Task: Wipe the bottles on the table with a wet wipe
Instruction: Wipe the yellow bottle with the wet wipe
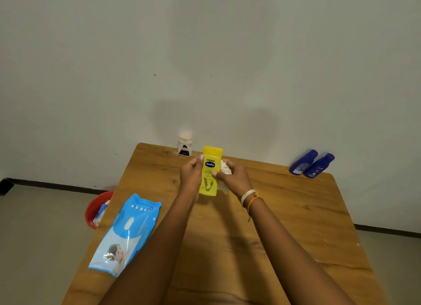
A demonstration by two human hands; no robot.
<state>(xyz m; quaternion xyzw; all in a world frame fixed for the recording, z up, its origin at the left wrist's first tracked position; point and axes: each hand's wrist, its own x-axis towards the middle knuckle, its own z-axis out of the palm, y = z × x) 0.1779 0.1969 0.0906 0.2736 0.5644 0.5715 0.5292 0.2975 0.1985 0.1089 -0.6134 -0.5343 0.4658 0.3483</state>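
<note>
A yellow lotion bottle (210, 168) is held upright above the middle of the wooden table (296, 213). My left hand (191, 179) grips its left side, thumb on the front. My right hand (234, 179) holds a crumpled white wet wipe (225, 168) against the bottle's right side. Two dark blue bottles (311, 164) lean together at the table's far right corner. A small white bottle with a dark label (185, 145) stands at the far edge by the wall.
A blue pack of wet wipes (127, 234) lies flat near the table's left edge. A red bowl (95, 210) holding crumpled wipes sits on the floor left of the table. A plain wall rises right behind the table.
</note>
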